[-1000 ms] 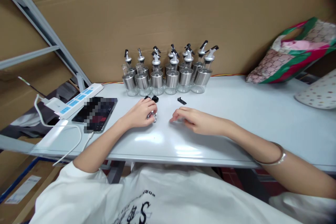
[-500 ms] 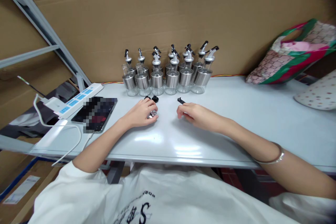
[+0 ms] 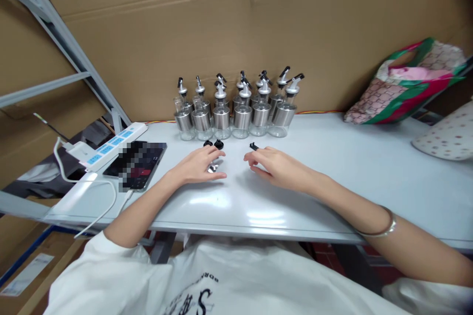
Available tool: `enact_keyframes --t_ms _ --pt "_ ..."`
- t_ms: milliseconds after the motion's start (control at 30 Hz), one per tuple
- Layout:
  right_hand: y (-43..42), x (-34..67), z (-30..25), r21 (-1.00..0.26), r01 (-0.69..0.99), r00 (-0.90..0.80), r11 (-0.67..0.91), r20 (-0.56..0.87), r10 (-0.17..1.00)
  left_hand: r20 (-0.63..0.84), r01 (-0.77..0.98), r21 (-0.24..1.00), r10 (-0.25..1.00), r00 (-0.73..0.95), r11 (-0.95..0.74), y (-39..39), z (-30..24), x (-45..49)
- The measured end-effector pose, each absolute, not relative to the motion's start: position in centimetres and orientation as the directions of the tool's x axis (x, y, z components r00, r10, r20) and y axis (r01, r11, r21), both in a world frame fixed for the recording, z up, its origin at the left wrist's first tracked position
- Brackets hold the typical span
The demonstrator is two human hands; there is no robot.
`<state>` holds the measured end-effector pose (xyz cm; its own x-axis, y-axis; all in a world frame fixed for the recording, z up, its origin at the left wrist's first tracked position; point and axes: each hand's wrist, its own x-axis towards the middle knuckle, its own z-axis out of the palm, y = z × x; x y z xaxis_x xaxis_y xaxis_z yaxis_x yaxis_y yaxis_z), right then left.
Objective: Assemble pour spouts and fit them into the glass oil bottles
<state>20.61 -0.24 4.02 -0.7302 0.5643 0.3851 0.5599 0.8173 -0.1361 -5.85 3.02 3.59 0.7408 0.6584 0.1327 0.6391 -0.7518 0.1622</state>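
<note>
My left hand (image 3: 197,165) is open, thumb and fingers spread over the table. Between them lies a small silver spout piece (image 3: 212,168), partly covered by the hand. Just past those fingertips sit two black stoppers (image 3: 219,144). My right hand (image 3: 275,165) hovers low over the table, thumb apart from its loosely curled fingers, with nothing visible in it. A small black spout lever (image 3: 253,146) shows just beyond its knuckles, its near end hidden by the hand. Behind both hands stand several glass oil bottles (image 3: 242,120) with steel sleeves; most carry silver-and-black pour spouts.
On the left lie a phone (image 3: 150,165) with a cable and a white power strip (image 3: 118,143). A patterned bag (image 3: 399,91) and a dotted white item (image 3: 447,133) are at the right. Cardboard (image 3: 177,29) rises behind the bottles.
The fingers of my left hand have opened from around the silver spout piece, which now lies more exposed. My right hand stays nearly in place. The view has tilted slightly upward.
</note>
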Motion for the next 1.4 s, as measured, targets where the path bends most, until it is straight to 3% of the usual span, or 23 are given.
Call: enact_keyframes --t_ms 633,800,933,1133,1400 --pt "-0.9 20.1 4.9 -0.132 0.543 -0.716 0.829 0.444 0.539 0.185 0.646 0.097 0.652 0.736 -0.757 2.0 4.1 -5.2" --pt "-0.2 19.7 4.8 -0.27 0.546 -0.591 0.793 0.548 0.593 0.395 0.737 0.22 0.749 0.532 -0.639 3.4 4.9 -6.4" --pt "2.7 17.8 5.7 -0.402 0.497 -0.448 0.769 0.64 0.624 0.362 0.821 0.319 0.861 0.356 -0.473 5.7 4.0 -7.4" --pt "9.2 13.1 7.7 -0.63 0.462 -0.193 0.624 0.616 0.764 0.319 0.823 0.32 0.872 0.372 -0.469 6.8 3.3 -8.2" --pt "12.9 9.7 7.5 -0.733 0.489 -0.034 0.473 0.526 0.85 0.303 0.842 0.285 0.877 0.373 -0.457 6.0 3.2 -8.3"
